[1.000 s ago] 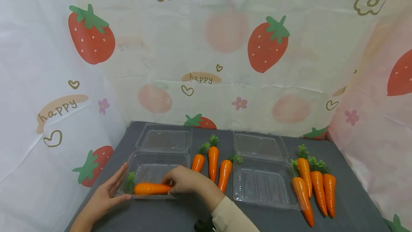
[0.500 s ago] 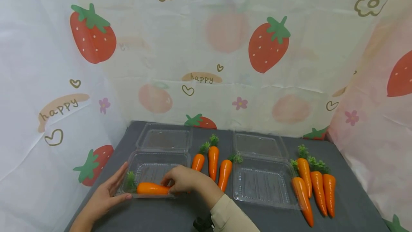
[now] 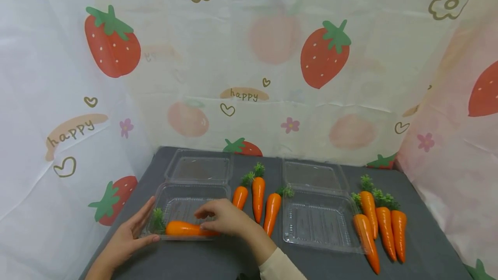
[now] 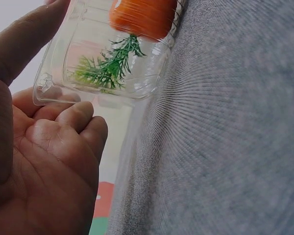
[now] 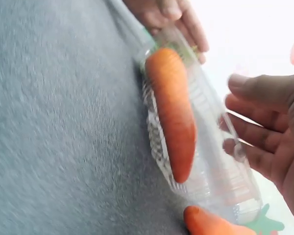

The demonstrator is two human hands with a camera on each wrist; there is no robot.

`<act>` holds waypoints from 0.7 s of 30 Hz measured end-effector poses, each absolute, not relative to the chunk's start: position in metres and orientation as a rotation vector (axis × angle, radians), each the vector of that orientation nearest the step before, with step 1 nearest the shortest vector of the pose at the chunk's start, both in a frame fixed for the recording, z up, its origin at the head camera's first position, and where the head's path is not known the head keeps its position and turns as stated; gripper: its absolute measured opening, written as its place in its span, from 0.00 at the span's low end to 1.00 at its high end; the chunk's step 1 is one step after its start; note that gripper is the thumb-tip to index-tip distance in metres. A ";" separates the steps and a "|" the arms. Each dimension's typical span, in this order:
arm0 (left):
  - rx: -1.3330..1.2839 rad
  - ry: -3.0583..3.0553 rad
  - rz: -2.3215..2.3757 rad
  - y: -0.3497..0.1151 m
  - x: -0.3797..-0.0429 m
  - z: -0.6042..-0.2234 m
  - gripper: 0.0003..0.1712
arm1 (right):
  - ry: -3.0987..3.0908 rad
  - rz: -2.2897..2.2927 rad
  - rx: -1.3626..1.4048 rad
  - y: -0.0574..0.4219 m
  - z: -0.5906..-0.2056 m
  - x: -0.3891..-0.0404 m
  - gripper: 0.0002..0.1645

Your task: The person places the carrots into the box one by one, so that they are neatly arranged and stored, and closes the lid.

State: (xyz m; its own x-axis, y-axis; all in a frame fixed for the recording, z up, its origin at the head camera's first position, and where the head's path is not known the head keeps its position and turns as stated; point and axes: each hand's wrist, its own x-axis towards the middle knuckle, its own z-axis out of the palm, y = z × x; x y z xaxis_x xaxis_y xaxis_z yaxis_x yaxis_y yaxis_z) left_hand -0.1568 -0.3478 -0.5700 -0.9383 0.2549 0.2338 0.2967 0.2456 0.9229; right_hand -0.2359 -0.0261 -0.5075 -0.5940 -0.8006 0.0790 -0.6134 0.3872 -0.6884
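An orange carrot [image 3: 183, 228] with a green leafy top [image 3: 158, 221] lies lengthwise along the front wall of the left clear plastic box [image 3: 183, 205], leaves to the left. My left hand [image 3: 125, 242] is spread about that box's front left corner, the thumb at the front edge and the fingers along the left side. Above the carrot's right end hovers my right hand [image 3: 228, 218], partly covering it in the head view. In the right wrist view, a gap separates the loosely bent fingers [image 5: 255, 125] from the carrot [image 5: 172, 112].
Three carrots [image 3: 258, 200] lie between the boxes. A second clear box [image 3: 317, 221], lid folded back, stands to the right. Beyond it lie several more carrots [image 3: 385, 230], one against its edge. The grey table [image 3: 323, 267] meets a strawberry-print curtain [image 3: 249, 55] behind.
My right hand has let go of the carrot and risen slightly off it. The carrot has slid a little to the right in the box. My left hand stays in place.
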 end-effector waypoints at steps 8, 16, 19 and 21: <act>-0.547 -2.448 -1.835 -0.347 -0.157 -0.570 0.57 | 2.540 -1.305 -1.148 -0.014 -0.505 -0.216 0.18; -0.538 -2.438 -1.835 -0.346 -0.155 -0.569 0.56 | 2.744 -1.525 -0.940 -0.002 -0.509 -0.207 0.18; -0.528 -2.441 -1.839 -0.346 -0.155 -0.569 0.56 | 2.784 -1.595 -0.868 0.002 -0.515 -0.207 0.19; -0.527 -2.439 -1.841 -0.346 -0.155 -0.569 0.56 | 2.795 -1.642 -0.825 0.004 -0.518 -0.207 0.20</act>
State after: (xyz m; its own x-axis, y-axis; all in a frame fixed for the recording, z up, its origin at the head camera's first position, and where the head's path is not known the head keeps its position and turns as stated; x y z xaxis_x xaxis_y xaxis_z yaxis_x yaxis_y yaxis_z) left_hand -0.1553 -0.3463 -0.5693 -0.9415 0.2429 0.2336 0.2913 0.2377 0.9266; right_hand -0.2073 0.0040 -0.5179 -0.8589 -0.3085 0.4088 -0.5072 0.4025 -0.7621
